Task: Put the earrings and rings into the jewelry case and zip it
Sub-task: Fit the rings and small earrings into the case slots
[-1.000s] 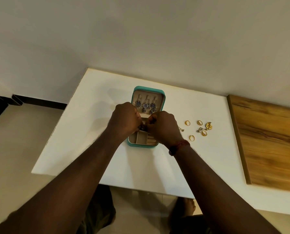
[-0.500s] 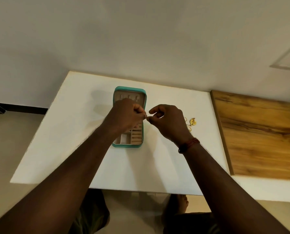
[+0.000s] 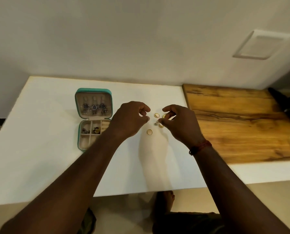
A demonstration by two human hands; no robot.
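Picking loose gold pieces off the white tabletop [image 3: 56, 157], with the right hand [image 3: 181, 125] pinching a small gold flower-shaped earring [image 3: 165, 116] between thumb and curled fingers, just above the surface. Hovering just beside it with the left hand [image 3: 129, 120], fingers curled, thumb close to forefinger; contents of that pinch, if any, impossible to tell. Best done one piece at a time: lift straight up, keep the pinch firm on the flower's edge rather than on any post, carry low across to the case, and avoid brushing the plain gold rings [image 3: 156, 115] close by, one between the two hands, one [image 3: 149, 132] nearer the table's front edge, another [image 3: 161, 126] right at the right fingertips. Lying well to the left of the loose pieces, flat on the table and unzipped: a small square teal zip-round jewelry case [image 3: 78, 132], lid folded back toward the wall, beige-lined, carrying three dark blue-and-silver drop earrings [image 3: 94, 108] in a row; below, a divided tray with a few small pieces [image 3: 96, 130] in its upper compartments, right side partly hidden behind the left forearm. Looks rigid and light, likely to slide if nudged; worth steadying with the free hand when dropping pieces in and when running the zip.
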